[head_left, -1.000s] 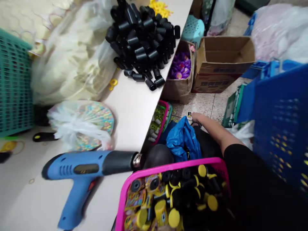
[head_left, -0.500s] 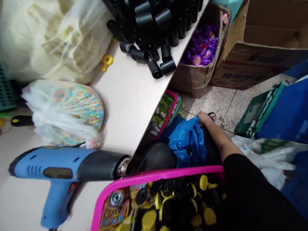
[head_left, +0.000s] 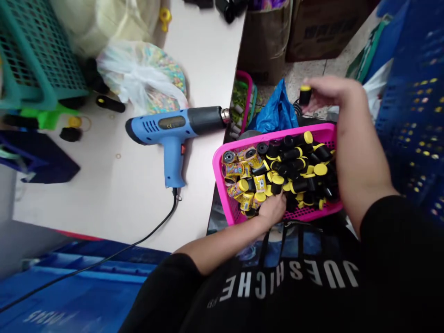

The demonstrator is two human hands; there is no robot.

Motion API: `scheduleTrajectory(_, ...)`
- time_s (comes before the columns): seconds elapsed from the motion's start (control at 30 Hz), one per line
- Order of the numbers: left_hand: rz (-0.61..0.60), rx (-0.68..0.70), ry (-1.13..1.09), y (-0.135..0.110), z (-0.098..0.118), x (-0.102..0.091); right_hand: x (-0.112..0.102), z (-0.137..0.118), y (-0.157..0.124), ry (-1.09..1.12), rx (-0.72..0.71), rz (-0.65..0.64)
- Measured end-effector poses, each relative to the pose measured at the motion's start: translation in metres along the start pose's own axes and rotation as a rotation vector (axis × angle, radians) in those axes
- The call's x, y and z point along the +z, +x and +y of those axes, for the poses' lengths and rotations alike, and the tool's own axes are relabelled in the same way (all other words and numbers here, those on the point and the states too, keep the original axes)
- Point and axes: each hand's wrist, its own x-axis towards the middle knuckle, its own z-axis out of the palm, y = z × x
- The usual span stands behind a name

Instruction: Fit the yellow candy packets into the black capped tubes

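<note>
My right hand is raised just beyond the far right rim of the pink basket. Its fingers hold a small black canister with a yellow cap. At the near side of the basket, my left hand reaches in over the rim, fingers closed at the base of another yellow-capped black canister; the fingertips are partly hidden. Many more such canisters fill the basket's middle and right. Several at its left end wear printed yellow wrappers.
A blue heat gun lies on the table, its nozzle towards the basket and its cord trailing left. Behind it sit a knotted bag of pastel pieces and green baskets. A blue bag and cardboard box stand beyond.
The view has swung, bringing the whole basket into sight. My right hand has come up from near the floor and now holds a canister. My left hand has come into view at the basket.
</note>
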Motion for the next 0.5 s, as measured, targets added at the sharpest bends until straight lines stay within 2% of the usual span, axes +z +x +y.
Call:
scheduleTrajectory(0.13,0.058,0.015,0.091,-0.003,0.003,0.004,0.041,0.030,-0.074,-0.256,0.059,0.265)
scheduleTrajectory(0.23,0.068,0.050,0.148,-0.007,0.002,0.008,0.057,0.044,-0.118,-0.541,0.063,0.433)
scheduleTrajectory(0.3,0.083,0.093,0.192,-0.010,0.002,0.010,0.058,0.047,-0.142,-0.648,0.088,0.474)
scheduleTrajectory(0.37,0.105,0.147,0.243,-0.014,0.003,0.009,0.054,0.050,-0.158,-0.636,0.122,0.477)
scheduleTrajectory(0.43,0.129,0.209,0.287,-0.018,0.006,0.006,0.045,0.058,-0.168,-0.606,0.149,0.486)
scheduleTrajectory(0.5,0.142,0.274,0.312,-0.021,0.010,0.002,0.037,0.072,-0.173,-0.583,0.100,0.501)
